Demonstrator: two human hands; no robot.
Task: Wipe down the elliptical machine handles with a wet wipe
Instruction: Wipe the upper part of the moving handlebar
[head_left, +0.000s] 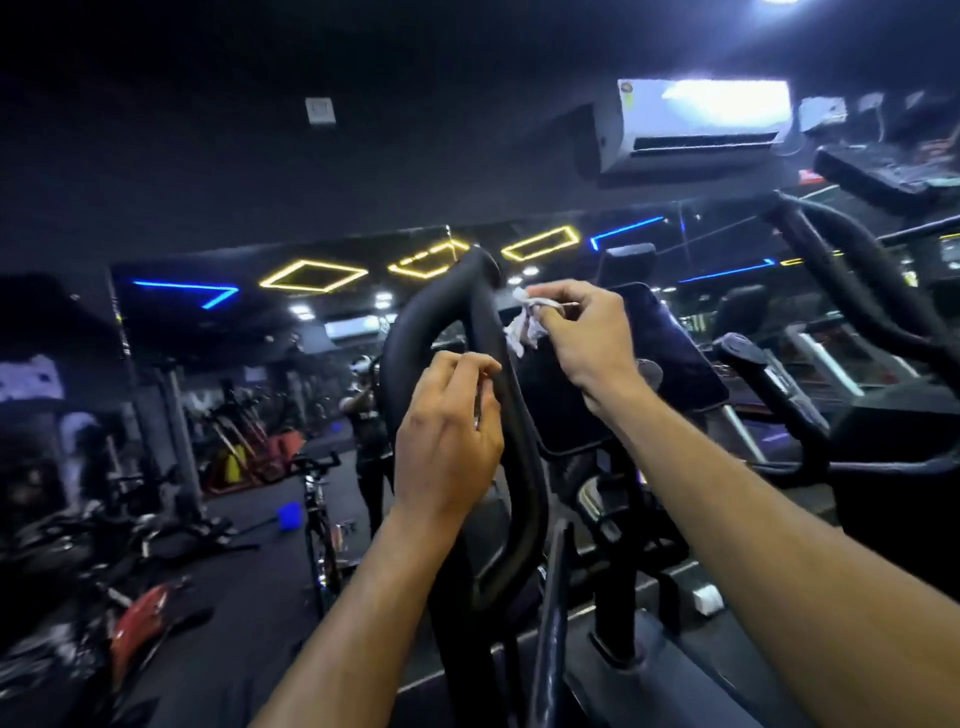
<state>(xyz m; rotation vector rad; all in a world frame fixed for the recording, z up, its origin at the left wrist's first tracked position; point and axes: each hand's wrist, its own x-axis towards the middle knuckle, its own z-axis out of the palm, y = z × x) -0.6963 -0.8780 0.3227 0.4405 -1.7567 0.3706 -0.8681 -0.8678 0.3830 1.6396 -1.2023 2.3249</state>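
The handle (488, 395), a black looped bar, rises in the middle of the head view, close in front of the person. The right hand (582, 332) pinches a crumpled white wipe (522, 325) between thumb and fingertips, the wipe hanging just beside the upper right side of the loop; whether it touches the bar cannot be told. The left hand (447, 436) sits at the loop's right bar lower down, fingers curled toward it, apparently steadying it; whether they close around the bar is unclear.

To do this step well, the wipe probably wants opening out so that more of it meets the bar, then wrapping round the bar and drawing along its length, including the inner side of the loop. The steadying hand would need to shift so the patch beneath it is wiped too.

Behind the handle stands the dark console (623, 374), very near the wipe hand, which could get in the way of a full turn round the bar. A second handle (852, 291) curves up on the right, well apart and not yet touched. An air conditioner (696, 122) hangs above, and bikes (317, 499) stand on the floor to the left.
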